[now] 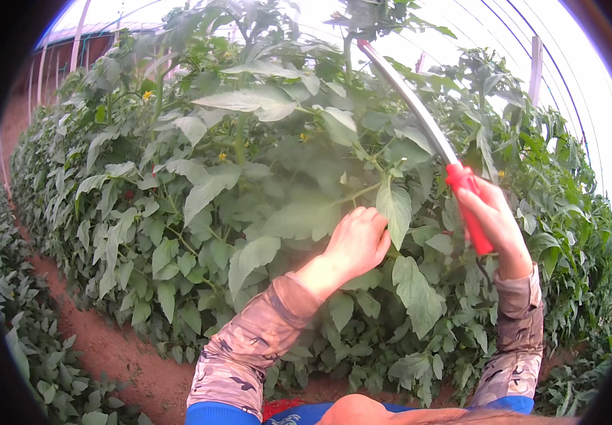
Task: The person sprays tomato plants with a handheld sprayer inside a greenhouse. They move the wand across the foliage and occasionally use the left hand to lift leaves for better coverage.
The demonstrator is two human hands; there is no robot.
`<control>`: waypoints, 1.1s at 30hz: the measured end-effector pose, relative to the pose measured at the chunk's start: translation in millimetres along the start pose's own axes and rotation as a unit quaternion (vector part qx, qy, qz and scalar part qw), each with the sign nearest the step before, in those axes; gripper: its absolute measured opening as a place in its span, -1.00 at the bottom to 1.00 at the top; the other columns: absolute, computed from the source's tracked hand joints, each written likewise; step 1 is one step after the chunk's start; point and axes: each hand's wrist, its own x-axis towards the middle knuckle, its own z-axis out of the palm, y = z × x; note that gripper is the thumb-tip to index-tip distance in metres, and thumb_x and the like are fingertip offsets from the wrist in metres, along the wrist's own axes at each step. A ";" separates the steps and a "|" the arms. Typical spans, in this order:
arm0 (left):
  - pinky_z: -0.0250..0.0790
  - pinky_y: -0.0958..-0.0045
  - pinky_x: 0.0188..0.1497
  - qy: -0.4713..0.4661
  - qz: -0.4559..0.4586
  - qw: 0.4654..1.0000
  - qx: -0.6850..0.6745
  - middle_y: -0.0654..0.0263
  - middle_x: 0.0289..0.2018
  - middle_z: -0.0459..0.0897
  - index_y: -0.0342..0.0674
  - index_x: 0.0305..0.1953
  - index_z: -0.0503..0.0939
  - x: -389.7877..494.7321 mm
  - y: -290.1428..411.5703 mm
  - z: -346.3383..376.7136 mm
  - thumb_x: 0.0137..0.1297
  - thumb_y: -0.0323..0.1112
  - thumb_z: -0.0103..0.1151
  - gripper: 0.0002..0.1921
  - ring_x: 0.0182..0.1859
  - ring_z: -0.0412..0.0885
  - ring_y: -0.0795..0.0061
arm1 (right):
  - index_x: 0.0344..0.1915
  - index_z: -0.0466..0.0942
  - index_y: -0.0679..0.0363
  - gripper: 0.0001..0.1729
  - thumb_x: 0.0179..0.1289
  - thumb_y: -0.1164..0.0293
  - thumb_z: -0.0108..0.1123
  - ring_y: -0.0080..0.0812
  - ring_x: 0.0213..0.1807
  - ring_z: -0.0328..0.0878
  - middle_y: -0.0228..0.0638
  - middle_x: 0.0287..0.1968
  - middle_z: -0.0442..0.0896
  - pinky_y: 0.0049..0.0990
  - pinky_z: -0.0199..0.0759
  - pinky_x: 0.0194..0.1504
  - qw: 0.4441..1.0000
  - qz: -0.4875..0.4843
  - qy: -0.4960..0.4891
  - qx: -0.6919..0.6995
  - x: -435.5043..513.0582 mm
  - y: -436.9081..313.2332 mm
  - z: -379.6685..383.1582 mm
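Note:
My right hand (pixel 489 215) is closed around the red handle (pixel 469 210) of a spray wand. Its shiny metal tube (pixel 412 101) slants up and left, and its tip ends by leaves at the top. Lower and further left, my left hand (pixel 358 241) has its fingers curled at a tomato plant's stem and leaf; whether it grips them cannot be made out. A broad tomato leaf (pixel 394 211) hangs just right of those fingers. A pale mist hangs over the foliage in front of my hands.
Dense tomato plants (pixel 178 212) with yellow flowers (pixel 147 95) fill the view ahead. A reddish soil path (pixel 120 350) runs along the lower left, with more plants (pixel 67 382) beyond it. A post (pixel 535 71) and curved greenhouse wires stand at the upper right.

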 end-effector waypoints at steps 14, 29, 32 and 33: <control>0.48 0.11 -0.16 0.018 -0.006 0.999 0.051 0.01 -0.38 0.62 -0.32 -0.32 0.58 -10.2 -11.2 25.6 0.07 -0.38 0.22 -0.83 -0.27 0.58 -0.04 | 0.06 0.51 0.29 -0.56 0.41 0.15 0.13 -0.63 -0.64 0.42 -0.50 -0.47 0.47 -0.58 0.33 -0.62 1.000 0.004 -0.009 0.002 58.9 16.2 -21.2; 0.44 0.21 -0.19 0.038 0.102 0.993 -0.055 0.16 -0.41 0.49 -0.30 -0.31 0.53 -13.7 -19.5 -15.0 0.16 -0.40 0.21 -0.87 -0.27 0.53 0.16 | 0.09 0.46 0.31 -0.53 0.39 0.17 0.17 -0.70 -0.66 0.37 -0.56 -0.49 0.46 -0.67 0.26 -0.68 0.999 0.016 0.036 -0.008 26.1 -14.2 4.6; 0.45 0.22 -0.19 0.026 0.109 0.991 -0.066 0.19 -0.43 0.49 -0.31 -0.27 0.54 -15.0 -24.7 -27.0 0.16 -0.41 0.21 -0.86 -0.27 0.54 0.17 | 0.07 0.46 0.30 -0.54 0.39 0.16 0.17 -0.70 -0.67 0.37 -0.56 -0.49 0.47 -0.67 0.25 -0.67 0.998 0.019 0.059 -0.017 29.4 -27.7 20.7; 0.45 0.22 -0.17 0.011 0.107 0.991 -0.076 0.17 -0.39 0.50 -0.32 -0.24 0.54 -15.7 -27.8 -31.5 0.16 -0.41 0.21 -0.83 -0.25 0.53 0.16 | 0.07 0.46 0.29 -0.55 0.40 0.16 0.17 -0.70 -0.67 0.37 -0.56 -0.49 0.47 -0.68 0.25 -0.67 0.997 0.019 0.067 -0.021 30.3 -32.3 25.7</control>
